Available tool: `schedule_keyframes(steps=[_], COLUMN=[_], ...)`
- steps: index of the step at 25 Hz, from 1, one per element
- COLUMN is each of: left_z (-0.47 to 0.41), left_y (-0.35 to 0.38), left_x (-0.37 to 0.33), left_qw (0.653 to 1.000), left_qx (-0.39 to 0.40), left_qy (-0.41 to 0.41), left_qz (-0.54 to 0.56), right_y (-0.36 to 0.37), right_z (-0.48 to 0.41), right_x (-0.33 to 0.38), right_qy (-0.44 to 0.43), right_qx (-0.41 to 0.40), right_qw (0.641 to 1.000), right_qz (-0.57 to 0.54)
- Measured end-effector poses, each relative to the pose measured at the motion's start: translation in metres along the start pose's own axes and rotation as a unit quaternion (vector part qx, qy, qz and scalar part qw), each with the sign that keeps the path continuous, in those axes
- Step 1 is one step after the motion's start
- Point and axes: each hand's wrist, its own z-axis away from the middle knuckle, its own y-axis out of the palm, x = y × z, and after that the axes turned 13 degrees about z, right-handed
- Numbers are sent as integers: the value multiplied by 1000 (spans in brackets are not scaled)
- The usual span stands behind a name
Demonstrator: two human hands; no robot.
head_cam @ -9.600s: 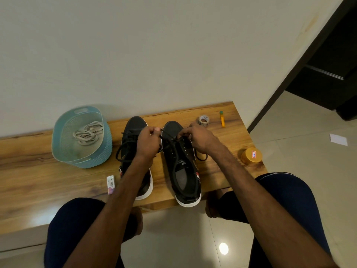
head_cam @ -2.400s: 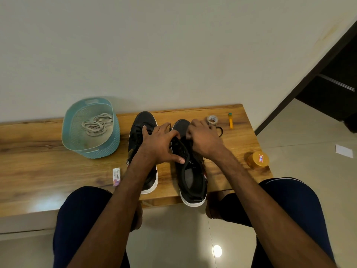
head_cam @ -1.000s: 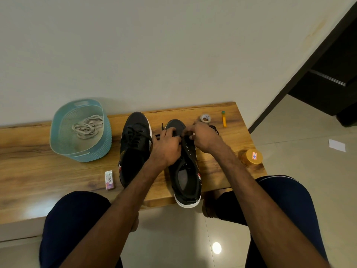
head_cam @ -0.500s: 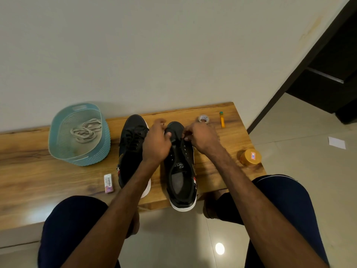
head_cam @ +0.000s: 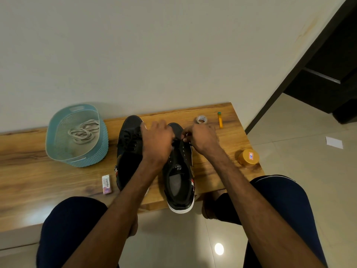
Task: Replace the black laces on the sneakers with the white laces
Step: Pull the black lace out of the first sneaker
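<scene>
Two black sneakers stand side by side on the wooden bench. The left sneaker still carries its black lace. On the right sneaker the upper eyelets show bare. My left hand is curled over the front of the right sneaker and grips it by the lowest eyelets. My right hand pinches the black lace at the sneaker's toe end. Most of that lace is hidden under my hands. The white laces lie coiled in the teal basket at the left.
Behind my right hand lie a tape roll and a yellow marker. A yellow-lidded jar stands at the bench's right end, and a small eraser box lies near the front edge. My knees sit below the bench.
The black lace has come out of the right sneaker's upper eyelets. Both hands have worked forward from the tongue to the toe end of that sneaker.
</scene>
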Motion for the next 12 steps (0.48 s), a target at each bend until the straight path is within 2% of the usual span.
schedule_keyframes(steps=[2,4,5,6,7,9,11,12], left_z=[-7,-12,-12,-11,-9,-3,0,0], left_y=[-16,-31,-33,-32,-28,-10,8,16], left_x=[27,55,60,57,47,19,-5,-10], left_qw=[986,938,929,937,955,990,995,994], left_qx=[-114,-189,-192,-184,-159,-44,73,96], left_qy=[-98,-212,-227,-208,-159,-34,26,31], left_qz=[78,198,221,212,194,126,65,49], right_y=[1,3,3,3,3,5,7,8], right_z=[-1,-2,-2,-3,-4,-6,-6,-6], right_x=[-3,-5,-5,-5,-4,-4,-6,-8], right_qy=[9,8,5,3,1,5,9,10], right_qx=[14,12,7,5,6,7,6,5], right_qw=[1000,1000,1000,999,999,999,999,999], right_qz=[-19,-26,-30,-33,-36,-34,-34,-40])
